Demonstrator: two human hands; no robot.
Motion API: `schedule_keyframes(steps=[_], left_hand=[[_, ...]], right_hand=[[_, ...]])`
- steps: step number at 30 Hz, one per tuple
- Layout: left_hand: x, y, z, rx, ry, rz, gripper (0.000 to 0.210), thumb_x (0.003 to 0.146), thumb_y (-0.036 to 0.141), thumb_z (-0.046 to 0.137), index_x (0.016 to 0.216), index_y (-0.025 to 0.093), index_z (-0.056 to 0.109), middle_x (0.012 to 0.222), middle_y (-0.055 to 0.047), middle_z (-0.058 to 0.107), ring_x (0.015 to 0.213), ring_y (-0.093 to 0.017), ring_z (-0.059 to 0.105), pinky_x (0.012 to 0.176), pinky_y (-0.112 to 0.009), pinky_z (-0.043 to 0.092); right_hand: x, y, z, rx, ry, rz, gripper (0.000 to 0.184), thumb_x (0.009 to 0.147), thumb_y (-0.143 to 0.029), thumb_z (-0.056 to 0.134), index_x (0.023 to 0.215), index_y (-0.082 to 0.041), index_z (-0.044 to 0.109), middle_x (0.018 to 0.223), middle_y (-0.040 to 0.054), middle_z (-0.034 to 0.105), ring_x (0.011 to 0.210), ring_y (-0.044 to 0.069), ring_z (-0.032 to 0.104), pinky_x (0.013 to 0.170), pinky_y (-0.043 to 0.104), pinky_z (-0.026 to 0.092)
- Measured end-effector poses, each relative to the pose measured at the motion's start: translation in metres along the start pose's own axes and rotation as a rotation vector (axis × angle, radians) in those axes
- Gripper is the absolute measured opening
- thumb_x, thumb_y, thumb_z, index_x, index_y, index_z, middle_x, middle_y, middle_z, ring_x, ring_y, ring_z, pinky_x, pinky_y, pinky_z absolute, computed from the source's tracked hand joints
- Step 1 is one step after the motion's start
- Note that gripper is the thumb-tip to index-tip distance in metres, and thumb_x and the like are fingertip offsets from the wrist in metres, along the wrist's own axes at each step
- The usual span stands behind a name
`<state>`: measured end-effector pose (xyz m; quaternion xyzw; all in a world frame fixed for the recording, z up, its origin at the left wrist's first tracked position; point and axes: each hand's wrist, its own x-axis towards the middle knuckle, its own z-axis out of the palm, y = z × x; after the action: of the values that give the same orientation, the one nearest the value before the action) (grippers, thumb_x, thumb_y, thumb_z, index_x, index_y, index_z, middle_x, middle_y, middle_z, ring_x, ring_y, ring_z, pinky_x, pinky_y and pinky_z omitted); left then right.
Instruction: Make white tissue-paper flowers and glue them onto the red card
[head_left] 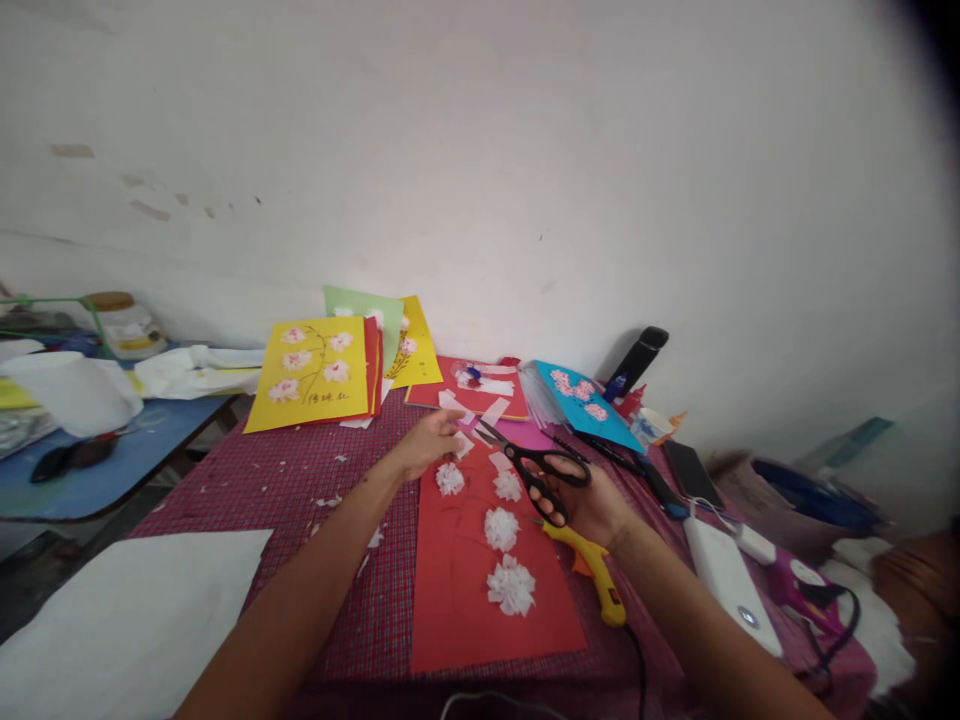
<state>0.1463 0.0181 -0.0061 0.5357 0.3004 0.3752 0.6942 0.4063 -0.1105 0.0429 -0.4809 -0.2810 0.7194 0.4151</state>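
My right hand (581, 500) grips black-handled scissors (517, 455), fingers at the handle loops, blades slightly apart and pointing toward my left hand. My left hand (431, 443) is closed with a small piece of white tissue paper (463, 444) at its fingertips. Both hands are over the top of a red card (465, 630), which bears several ruffled white paper flowers (512, 585) and faint drawn lines. Next to my right wrist, a yellow glue gun (600, 575) lies partly on the card's right edge. More pale paper strips (491, 413) lie just beyond the hands.
Finished-looking flower cards stand at the back: a yellow card (300, 375) on the left, a blue card (589, 405) on the right. A white power bank (731, 580), a phone (691, 472) and a paper cup (652, 427) occupy the right side. White paper (135, 610) lies front left.
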Motion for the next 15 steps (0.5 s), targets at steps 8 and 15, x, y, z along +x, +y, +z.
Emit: schedule_keyframes(steps=[8, 15], left_hand=[[-0.003, 0.000, 0.005, -0.075, -0.132, 0.022, 0.077, 0.070, 0.022, 0.085, 0.139, 0.019, 0.053, 0.105, -0.007, 0.065, 0.074, -0.011, 0.062, 0.059, -0.020, 0.051], [0.001, -0.003, 0.004, 0.007, -0.006, -0.017, 0.067, 0.069, 0.017, 0.081, 0.131, 0.012, 0.056, 0.076, 0.002, 0.061, 0.061, -0.010, 0.060, 0.059, -0.023, 0.050]], right_hand=[[-0.006, 0.000, 0.010, 0.051, -0.056, 0.043, 0.039, 0.083, -0.045, 0.062, 0.107, -0.016, 0.071, 0.075, 0.0059, 0.069, 0.054, 0.015, 0.056, 0.043, 0.022, 0.031], [-0.014, 0.000, -0.009, -0.193, 0.035, -0.121, 0.042, 0.083, -0.053, 0.063, 0.109, -0.020, 0.071, 0.079, 0.0067, 0.070, 0.057, 0.017, 0.058, 0.047, 0.025, 0.036]])
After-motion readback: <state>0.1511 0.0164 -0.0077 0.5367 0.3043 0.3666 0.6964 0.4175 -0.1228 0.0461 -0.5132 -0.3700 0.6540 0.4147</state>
